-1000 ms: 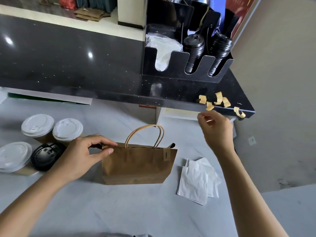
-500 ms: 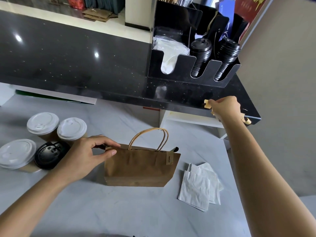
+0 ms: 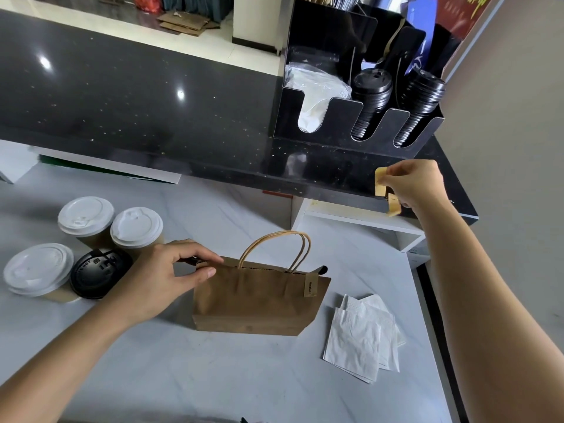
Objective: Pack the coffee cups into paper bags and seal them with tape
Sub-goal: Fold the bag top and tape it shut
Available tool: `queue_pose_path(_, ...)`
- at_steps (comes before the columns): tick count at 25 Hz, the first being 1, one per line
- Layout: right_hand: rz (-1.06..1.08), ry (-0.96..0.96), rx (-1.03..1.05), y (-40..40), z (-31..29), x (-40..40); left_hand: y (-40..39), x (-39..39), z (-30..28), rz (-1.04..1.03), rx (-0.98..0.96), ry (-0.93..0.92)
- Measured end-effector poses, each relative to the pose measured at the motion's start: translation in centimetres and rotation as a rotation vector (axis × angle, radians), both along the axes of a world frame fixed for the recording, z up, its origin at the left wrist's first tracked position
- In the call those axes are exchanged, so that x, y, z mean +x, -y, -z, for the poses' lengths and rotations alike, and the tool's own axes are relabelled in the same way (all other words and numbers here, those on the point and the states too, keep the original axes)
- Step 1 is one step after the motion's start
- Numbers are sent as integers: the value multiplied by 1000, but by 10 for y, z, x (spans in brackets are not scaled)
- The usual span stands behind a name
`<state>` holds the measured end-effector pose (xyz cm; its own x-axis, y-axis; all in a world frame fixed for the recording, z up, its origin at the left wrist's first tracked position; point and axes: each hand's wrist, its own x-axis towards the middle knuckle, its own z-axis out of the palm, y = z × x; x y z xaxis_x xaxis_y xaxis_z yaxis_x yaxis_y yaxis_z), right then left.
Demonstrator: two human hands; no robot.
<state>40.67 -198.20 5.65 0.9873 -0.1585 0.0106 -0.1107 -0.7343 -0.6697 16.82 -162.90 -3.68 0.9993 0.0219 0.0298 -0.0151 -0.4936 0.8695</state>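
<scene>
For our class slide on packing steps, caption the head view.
Left hand pinches the paper bag shut while right hand pinches a tape strip.

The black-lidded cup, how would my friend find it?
Look at the pale marble counter, on its left side where four coffee cups huddle. The black-lidded cup is the front right one, just behind the left hand. Its three neighbours all wear white lids.

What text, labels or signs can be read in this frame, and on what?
"Good luck", as best it reads: tape strip on the paper bag.
Embossed letters on the black cup lid: too small to read.
Yellow lettering on the red poster: cut off, unreadable.
</scene>
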Motion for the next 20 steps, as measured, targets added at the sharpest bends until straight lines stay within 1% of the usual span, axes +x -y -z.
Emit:
queue_pose_path(3, 11, 74, -24, 3, 1, 2, 0, 0, 0, 4, 6, 0)
queue_pose_path(9, 70, 215, 70, 6, 12, -7, -2, -2, 0, 9, 19, -1)
queue_pose_path(12, 82, 299, 166, 3, 5, -12, -2, -3, 0, 9, 16, -5)
queue_pose_path(15, 18, 317, 231, -5, -10, -21, -3, -2, 0, 15, 22, -13)
queue_pose_path(20, -66, 287, 321, -27, -15, -52, -4, -3, 0, 16, 3, -6)
